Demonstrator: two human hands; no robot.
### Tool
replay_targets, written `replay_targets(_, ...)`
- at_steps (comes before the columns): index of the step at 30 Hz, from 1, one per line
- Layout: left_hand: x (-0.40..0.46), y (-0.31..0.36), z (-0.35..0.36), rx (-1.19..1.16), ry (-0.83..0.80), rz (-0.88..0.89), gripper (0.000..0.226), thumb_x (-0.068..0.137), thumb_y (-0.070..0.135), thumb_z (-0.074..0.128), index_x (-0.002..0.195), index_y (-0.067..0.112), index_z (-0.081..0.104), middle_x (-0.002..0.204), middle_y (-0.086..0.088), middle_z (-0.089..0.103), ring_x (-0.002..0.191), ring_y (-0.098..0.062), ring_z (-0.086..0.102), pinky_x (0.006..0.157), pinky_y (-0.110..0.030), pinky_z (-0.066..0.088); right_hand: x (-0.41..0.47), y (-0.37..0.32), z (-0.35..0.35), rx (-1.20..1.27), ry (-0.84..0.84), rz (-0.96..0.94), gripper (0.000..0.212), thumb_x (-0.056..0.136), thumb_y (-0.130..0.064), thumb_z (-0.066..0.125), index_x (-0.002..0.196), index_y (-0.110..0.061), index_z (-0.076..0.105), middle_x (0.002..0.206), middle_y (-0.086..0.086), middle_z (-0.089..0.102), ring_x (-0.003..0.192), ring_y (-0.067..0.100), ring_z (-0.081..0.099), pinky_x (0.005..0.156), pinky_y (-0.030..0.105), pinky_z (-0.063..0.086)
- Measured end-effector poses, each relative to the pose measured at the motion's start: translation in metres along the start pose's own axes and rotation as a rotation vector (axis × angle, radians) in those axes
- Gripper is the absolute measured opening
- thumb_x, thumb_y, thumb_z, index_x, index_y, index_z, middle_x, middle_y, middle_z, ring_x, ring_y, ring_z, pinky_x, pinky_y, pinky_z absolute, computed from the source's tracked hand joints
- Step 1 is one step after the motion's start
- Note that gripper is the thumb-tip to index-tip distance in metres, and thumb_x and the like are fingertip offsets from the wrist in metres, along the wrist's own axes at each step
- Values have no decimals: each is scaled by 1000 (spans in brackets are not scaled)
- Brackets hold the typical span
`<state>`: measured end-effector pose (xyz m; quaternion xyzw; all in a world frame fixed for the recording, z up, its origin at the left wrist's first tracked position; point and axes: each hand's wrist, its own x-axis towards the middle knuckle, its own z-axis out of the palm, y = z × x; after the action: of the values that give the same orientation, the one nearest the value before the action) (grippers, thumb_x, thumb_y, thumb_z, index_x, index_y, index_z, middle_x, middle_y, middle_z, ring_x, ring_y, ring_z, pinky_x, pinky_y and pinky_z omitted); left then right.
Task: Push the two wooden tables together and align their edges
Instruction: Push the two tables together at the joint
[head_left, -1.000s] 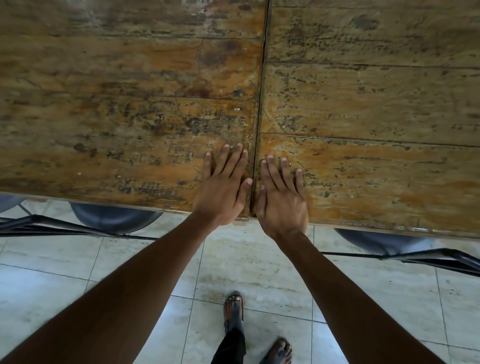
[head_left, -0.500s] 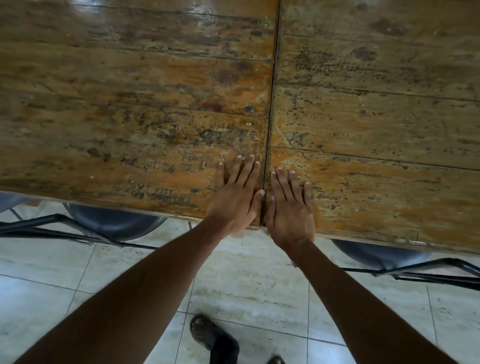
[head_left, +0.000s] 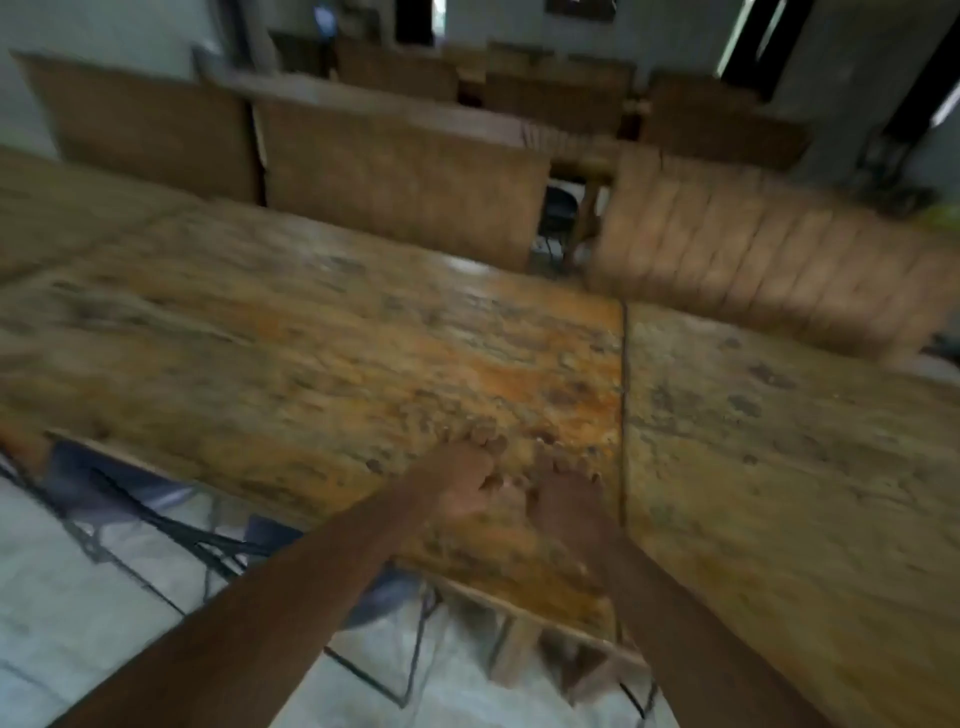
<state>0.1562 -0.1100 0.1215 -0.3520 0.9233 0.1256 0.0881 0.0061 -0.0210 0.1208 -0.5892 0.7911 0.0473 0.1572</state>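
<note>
Wooden left table (head_left: 311, 364) bears both flat, spread hands: left hand (head_left: 462, 488), right hand (head_left: 566, 499). Seam (head_left: 625, 415) lies just right, running away; right table (head_left: 779, 467) abuts, right hand nearer.

Both hands lie on the left table (head_left: 291, 353), the right hand (head_left: 566, 499) nearer its seam. The right table (head_left: 779, 467) abuts that seam; benches (head_left: 405, 171) stand behind.

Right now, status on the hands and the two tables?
Left hand and right hand flat, open, on left table. Right table butted against it; thin seam visible. Picture blurred; nothing blocking.
</note>
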Motion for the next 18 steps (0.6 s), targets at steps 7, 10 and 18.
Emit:
replay_targets(7, -163, -155, -75, 79, 270, -358, 69, 106, 44, 35, 160, 14, 6, 170, -12, -4, 156, -37, 0, 121, -62, 10, 24, -226, -62, 17, 102, -334, 65, 106, -38, 33, 160, -22, 2, 170, 6, 1, 155, 38, 5, 123, 55, 14)
replay_targets(10, -233, -210, -72, 49, 310, -508, 69, 105, 46, 36, 160, 15, 8, 170, -13, -2, 155, -39, -1, 121, -64, 6, 20, -318, -58, 28, 112, -496, 62, 106, -35, 31, 160, -21, 5, 170, 6, 3, 155, 38, 6, 123, 54, 15)
replay_targets(18, -349, -367, -45, 82, 302, -721, 67, 104, 45, 37, 159, 16, 12, 170, -14, 2, 155, -42, 3, 118, -67, 11, 28, -535, -22, 64, 64, -723, 64, 105, -43, 32, 160, -22, 7, 170, 4, 5, 155, 34, 7, 122, 54, 17)
